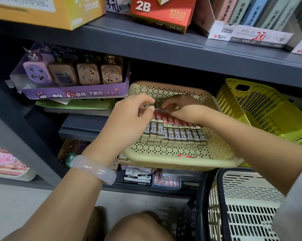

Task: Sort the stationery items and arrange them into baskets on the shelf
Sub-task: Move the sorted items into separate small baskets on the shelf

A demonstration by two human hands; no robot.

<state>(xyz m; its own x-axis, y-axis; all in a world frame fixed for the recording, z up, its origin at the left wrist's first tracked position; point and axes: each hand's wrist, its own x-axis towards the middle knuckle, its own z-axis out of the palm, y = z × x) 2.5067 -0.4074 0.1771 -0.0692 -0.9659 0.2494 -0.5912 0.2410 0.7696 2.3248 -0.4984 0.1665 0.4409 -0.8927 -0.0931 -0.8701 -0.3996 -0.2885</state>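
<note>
Even, soft overhead light; deep shadow lay under the grey shelf (164, 49); wide-angle bending curved the edges, where foreground detail was slightly blurred

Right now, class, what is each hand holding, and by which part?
Both the left hand and right hand pinch the red packs by their top ends, in the beige basket.

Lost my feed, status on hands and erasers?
Left hand and right hand both pinching red-sleeved erasers, back row. 2B erasers lined up in beige basket. Nothing obstructing.
</note>
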